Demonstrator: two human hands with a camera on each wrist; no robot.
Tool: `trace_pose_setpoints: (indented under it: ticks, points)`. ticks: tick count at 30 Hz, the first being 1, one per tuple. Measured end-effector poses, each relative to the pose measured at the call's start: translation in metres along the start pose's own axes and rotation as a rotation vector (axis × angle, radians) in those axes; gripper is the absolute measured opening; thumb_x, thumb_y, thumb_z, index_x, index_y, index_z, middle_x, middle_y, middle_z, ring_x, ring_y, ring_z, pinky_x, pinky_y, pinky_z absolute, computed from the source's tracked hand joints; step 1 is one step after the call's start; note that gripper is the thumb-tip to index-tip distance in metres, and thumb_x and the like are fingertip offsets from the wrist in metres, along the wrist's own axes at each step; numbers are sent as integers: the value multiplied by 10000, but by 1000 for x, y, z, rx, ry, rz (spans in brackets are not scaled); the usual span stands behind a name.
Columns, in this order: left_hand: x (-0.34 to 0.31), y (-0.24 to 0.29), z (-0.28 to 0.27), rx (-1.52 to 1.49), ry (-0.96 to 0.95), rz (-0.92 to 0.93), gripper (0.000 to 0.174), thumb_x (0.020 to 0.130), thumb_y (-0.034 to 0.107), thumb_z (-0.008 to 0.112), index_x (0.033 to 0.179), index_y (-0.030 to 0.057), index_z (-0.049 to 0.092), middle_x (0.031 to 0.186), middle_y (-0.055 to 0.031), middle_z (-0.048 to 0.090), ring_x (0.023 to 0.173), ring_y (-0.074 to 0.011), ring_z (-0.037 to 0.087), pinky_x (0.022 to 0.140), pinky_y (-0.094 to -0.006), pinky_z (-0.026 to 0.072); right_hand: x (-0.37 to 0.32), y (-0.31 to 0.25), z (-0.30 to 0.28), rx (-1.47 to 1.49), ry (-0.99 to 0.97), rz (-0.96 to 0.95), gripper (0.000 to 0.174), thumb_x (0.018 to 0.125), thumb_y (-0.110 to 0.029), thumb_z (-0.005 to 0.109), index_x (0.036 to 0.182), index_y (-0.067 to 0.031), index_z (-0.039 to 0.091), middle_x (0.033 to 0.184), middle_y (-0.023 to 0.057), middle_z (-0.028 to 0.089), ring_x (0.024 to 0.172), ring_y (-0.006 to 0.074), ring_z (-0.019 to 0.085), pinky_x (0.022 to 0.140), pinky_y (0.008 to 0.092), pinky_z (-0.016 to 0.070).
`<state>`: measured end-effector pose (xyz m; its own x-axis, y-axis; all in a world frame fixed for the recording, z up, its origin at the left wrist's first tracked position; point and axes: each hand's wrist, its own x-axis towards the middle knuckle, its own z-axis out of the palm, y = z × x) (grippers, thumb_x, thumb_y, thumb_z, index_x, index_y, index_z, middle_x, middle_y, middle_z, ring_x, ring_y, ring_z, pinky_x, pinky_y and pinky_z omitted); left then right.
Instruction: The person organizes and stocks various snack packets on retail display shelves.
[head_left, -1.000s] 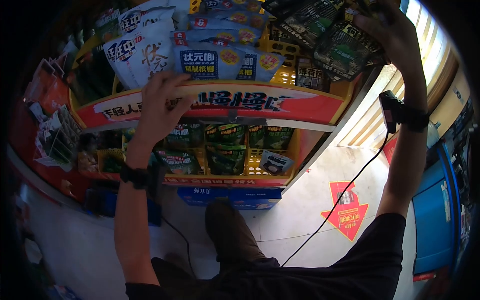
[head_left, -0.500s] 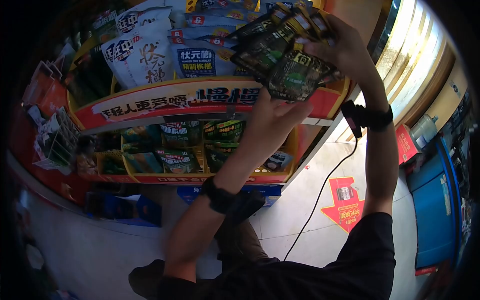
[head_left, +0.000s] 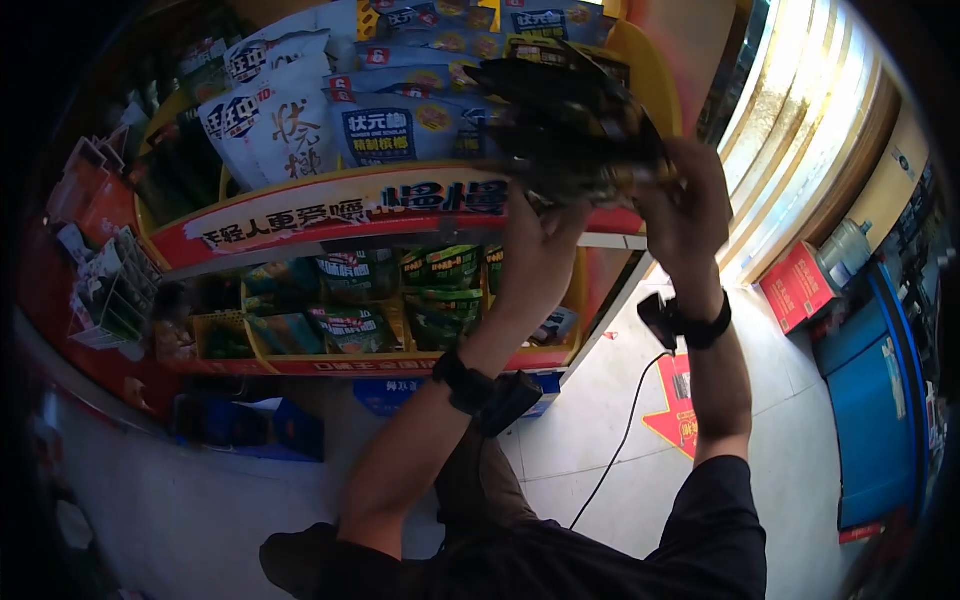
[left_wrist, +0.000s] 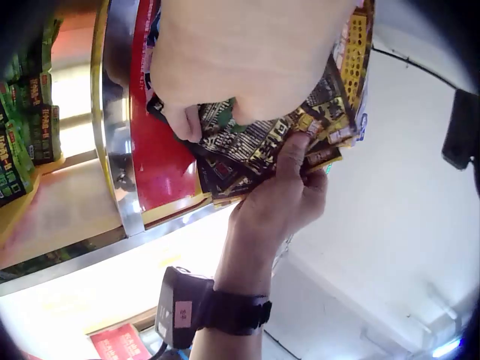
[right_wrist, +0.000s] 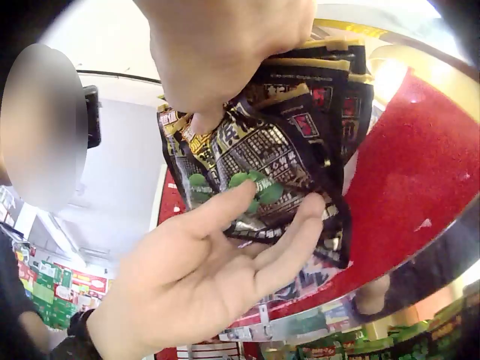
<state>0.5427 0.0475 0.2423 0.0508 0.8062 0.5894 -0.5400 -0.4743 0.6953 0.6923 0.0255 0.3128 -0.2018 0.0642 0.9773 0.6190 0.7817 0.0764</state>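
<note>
A fanned stack of black-and-gold snack pouches (head_left: 570, 125) is held up in front of the upper shelf, blurred in the head view. My right hand (head_left: 690, 205) grips the stack at one edge, its thumb pressed on the pouch faces in the left wrist view. From below, my left hand (head_left: 540, 245) holds the opposite end, thumb and fingers against the front pouch (right_wrist: 259, 161) in the right wrist view. Green leaf pictures and gold print show on that pouch. Behind the stack stand blue-grey pouches (head_left: 385, 135) and a white pouch (head_left: 270, 125).
A red shelf front (head_left: 300, 215) with large lettering runs below the held stack. Green pouches (head_left: 440, 315) fill the lower shelf. A wire rack (head_left: 115, 290) stands at left. To the right are a red box (head_left: 800, 290), a water jug (head_left: 845, 250) and a blue cabinet (head_left: 870, 400).
The right hand has brought the pouches left and lower from the shelf's right end. My left hand has left the shelf front and come under the stack. The stack has tipped over backward.
</note>
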Motion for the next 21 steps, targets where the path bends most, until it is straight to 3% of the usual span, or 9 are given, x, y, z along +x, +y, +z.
trace_pose_setpoints:
  ticks: [1, 2, 6, 9, 10, 14, 19, 20, 21]
  points:
    - [-3, -1, -4, 1, -51, 13, 437, 940, 52, 609, 1300, 10, 365, 1068, -46, 580, 897, -77, 551, 820, -242, 462, -1, -7, 1, -5, 55, -136, 317, 708, 108, 703, 958, 2, 537, 1000, 185, 641, 858, 292, 647, 734, 348, 526]
    - [-5, -2, -8, 73, -83, 99, 382, 929, 18, 606, 1282, 45, 462, 1144, -90, 628, 1070, -189, 623, 924, -348, 510, 0, -16, -4, -104, 16, -208, 301, 709, 98, 703, 919, -12, 518, 992, 176, 628, 892, 325, 653, 753, 384, 534]
    - [-57, 12, -50, 1254, -170, 712, 375, 902, 61, 593, 1272, 59, 526, 1179, -90, 631, 1131, -297, 581, 976, -408, 459, -1, -68, -17, 17, -118, -271, 331, 616, 16, 769, 832, -19, 520, 896, 135, 572, 950, 382, 647, 785, 467, 542]
    - [-118, 36, -104, 1273, -203, 518, 342, 909, 92, 593, 1245, 56, 542, 1169, -105, 631, 1112, -296, 587, 955, -408, 468, 0, -93, -3, 242, -293, -436, 219, 662, -115, 684, 763, -22, 513, 842, 141, 557, 855, 409, 654, 729, 519, 552]
    - [-141, 42, -124, 1300, -186, 442, 331, 911, 102, 593, 1236, 55, 547, 1166, -109, 631, 1106, -296, 589, 948, -408, 470, -16, -94, 26, 386, -126, -559, 193, 701, -61, 667, 799, -3, 511, 856, 156, 568, 819, 407, 660, 696, 498, 569]
    - [-233, 55, -197, 1438, -63, 157, 296, 920, 143, 593, 1201, 51, 568, 1152, -128, 631, 1080, -295, 596, 920, -409, 481, -54, -138, 95, 628, -213, -527, 158, 780, -68, 648, 822, 2, 513, 938, 185, 593, 898, 366, 657, 809, 505, 552]
    - [-350, 40, -276, 1649, 12, -178, 270, 931, 195, 594, 1156, 45, 594, 1135, -152, 630, 1049, -293, 605, 885, -410, 495, -160, -191, 183, 913, -343, -363, 177, 782, -83, 682, 852, -4, 539, 934, 180, 580, 928, 371, 653, 773, 512, 551]
    - [-372, 22, -302, 1607, 11, -246, 267, 934, 205, 594, 1147, 44, 600, 1132, -157, 630, 1042, -293, 606, 878, -410, 498, -193, -199, 207, 949, -378, -235, 198, 783, -111, 702, 861, -14, 548, 953, 179, 589, 915, 358, 649, 756, 487, 542]
    - [-414, -13, -339, 1059, 193, -450, 267, 938, 206, 588, 1155, 49, 592, 1156, -151, 618, 1043, -291, 603, 877, -416, 504, -225, -213, 231, 974, -417, -106, 220, 783, -138, 723, 869, -24, 556, 971, 178, 597, 901, 344, 646, 739, 461, 532]
